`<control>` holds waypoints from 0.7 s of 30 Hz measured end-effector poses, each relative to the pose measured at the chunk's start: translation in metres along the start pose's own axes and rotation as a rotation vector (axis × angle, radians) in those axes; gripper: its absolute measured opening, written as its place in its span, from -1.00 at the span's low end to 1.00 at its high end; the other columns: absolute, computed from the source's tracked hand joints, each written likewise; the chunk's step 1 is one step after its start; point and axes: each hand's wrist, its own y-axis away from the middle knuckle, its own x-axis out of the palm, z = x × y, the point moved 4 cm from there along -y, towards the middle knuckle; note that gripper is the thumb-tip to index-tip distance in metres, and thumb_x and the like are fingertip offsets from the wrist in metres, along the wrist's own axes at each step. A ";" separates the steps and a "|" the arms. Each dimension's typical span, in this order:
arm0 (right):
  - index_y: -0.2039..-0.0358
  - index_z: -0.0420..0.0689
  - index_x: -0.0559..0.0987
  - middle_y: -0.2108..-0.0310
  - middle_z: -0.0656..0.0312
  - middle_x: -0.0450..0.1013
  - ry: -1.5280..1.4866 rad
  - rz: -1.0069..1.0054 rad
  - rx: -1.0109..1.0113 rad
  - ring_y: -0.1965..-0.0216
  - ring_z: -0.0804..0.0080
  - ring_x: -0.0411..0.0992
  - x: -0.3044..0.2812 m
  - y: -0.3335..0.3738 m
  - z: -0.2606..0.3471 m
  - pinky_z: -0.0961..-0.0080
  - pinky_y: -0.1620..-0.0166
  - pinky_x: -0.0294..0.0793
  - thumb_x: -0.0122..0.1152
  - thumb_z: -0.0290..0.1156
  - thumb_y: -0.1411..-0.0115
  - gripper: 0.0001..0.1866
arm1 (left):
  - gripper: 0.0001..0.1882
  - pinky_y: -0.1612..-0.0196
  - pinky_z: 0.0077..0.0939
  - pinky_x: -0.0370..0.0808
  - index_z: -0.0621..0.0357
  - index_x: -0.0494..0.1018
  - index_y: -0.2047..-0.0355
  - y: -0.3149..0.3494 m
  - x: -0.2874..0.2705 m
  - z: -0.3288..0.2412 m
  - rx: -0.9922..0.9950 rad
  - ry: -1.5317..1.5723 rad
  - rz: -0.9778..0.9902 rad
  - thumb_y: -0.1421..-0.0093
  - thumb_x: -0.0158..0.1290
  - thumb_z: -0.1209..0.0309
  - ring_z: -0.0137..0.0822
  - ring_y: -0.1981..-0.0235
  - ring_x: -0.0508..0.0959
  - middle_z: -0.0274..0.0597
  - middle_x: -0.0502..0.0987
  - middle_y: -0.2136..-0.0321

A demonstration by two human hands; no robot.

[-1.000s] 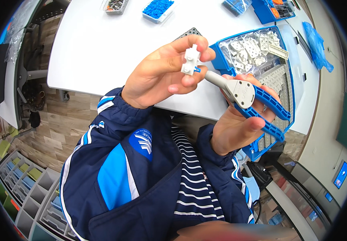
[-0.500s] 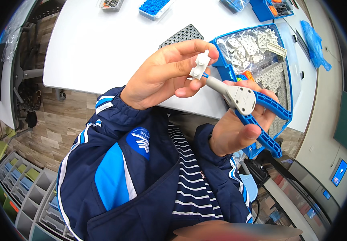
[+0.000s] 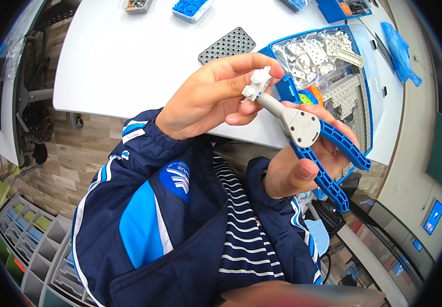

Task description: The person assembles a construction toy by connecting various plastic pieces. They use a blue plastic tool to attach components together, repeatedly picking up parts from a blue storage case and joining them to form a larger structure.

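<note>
My left hand (image 3: 200, 100) pinches a small white plastic building block (image 3: 257, 83) between thumb and fingers, above the table's near edge. Against the block's lower end sits the grey nose of a plier-like hand tool (image 3: 304, 129) with a rounded grey body and two blue ribbed handles. A speck of blue shows where nose and block meet; whatever it belongs to is mostly hidden. My right hand (image 3: 292, 174) supports the tool from beneath, fingers behind the upper handle and thumb by the lower one. Its handles are spread apart.
A blue case (image 3: 277, 51) on the right of the white table (image 3: 123, 66) holds bagged white parts (image 3: 313, 56) and grey plates. Behind my left hand lies a dark grey perforated plate (image 3: 227, 45). Small parts boxes (image 3: 193, 9) stand at the far edge, and a blue plastic bag (image 3: 401, 53) lies far right.
The tool has moved slightly left and down, its nose now closer to the block, hiding most of the blue piece seen between them. The block has tilted a little in my left hand.
</note>
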 end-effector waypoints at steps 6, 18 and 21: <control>-0.12 -0.18 0.26 0.14 -0.25 0.53 0.026 -0.030 -0.069 0.17 -0.07 0.62 0.004 0.001 -0.003 0.00 0.02 0.67 0.46 0.19 -0.07 -0.11 | -0.58 0.59 -0.78 0.36 0.37 0.28 -0.13 0.000 -0.005 0.002 0.085 -0.192 -0.104 -0.45 -0.01 0.28 -0.63 0.42 0.43 -0.17 0.40 0.06; -0.17 0.00 0.06 0.00 -0.41 0.40 0.253 0.241 -0.429 0.01 -0.21 0.55 0.010 0.007 -0.005 -0.04 -0.05 0.64 0.38 -0.02 -0.22 -0.23 | -0.61 0.29 -0.55 0.66 0.33 0.51 -0.13 0.005 0.013 0.004 0.636 -0.936 -0.253 -0.28 0.05 0.70 -0.35 0.20 0.64 -0.07 0.56 0.16; -0.12 -0.06 0.10 0.05 -0.37 0.46 0.384 0.187 -0.504 0.03 -0.19 0.57 0.013 0.010 -0.008 -0.06 -0.08 0.62 0.42 -0.05 -0.20 -0.25 | -0.62 0.30 -0.55 0.66 0.36 0.51 -0.10 0.007 0.018 0.008 0.661 -1.033 -0.190 -0.26 0.07 0.70 -0.33 0.26 0.65 -0.04 0.56 0.18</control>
